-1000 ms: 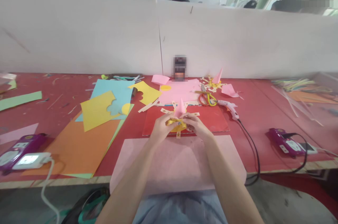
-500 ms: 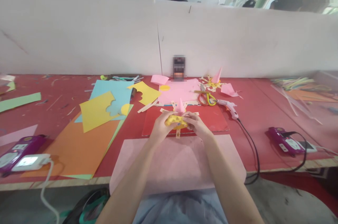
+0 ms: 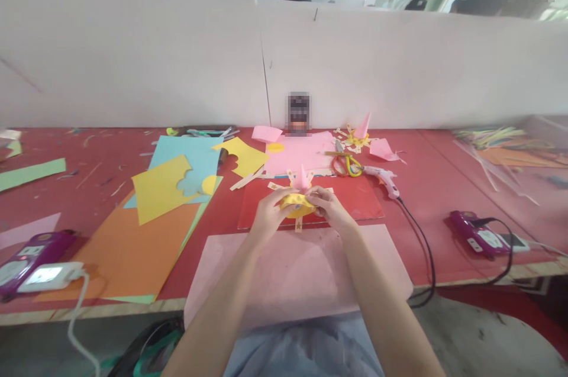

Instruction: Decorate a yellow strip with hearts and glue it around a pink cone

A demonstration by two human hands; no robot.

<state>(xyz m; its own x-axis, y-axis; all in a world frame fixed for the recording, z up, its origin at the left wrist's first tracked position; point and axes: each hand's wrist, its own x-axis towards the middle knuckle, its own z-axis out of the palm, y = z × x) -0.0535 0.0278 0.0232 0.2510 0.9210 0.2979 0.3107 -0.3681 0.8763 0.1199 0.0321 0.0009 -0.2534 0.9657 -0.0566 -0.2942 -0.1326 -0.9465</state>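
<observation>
A curved yellow paper strip (image 3: pixel 296 199) with small marks is pinched at its left end by my left hand (image 3: pixel 270 211) and at its right end by my right hand (image 3: pixel 328 205). It bows over a yellow paper piece (image 3: pixel 298 212) lying on a red board (image 3: pixel 359 202). Behind it a pink paper cone (image 3: pixel 302 178) stands upright. Pale strips with star prints stick out around these pieces, one strip (image 3: pixel 299 225) pointing toward me. My fingertips partly hide where the pieces meet.
A similar piece with a pink cone (image 3: pixel 362 127) stands at the back. Scissors (image 3: pixel 348 165) and a corded pink glue gun (image 3: pixel 385 179) lie to the right. Cut yellow paper (image 3: pixel 160 187) and orange sheets (image 3: pixel 119 247) are on the left. Purple power strips (image 3: pixel 479 236) flank both sides.
The yellow strip has tilted, so its band now shows as an arch with the opening beneath more visible. Both hands stay in nearly the same place. The view has shifted slightly.
</observation>
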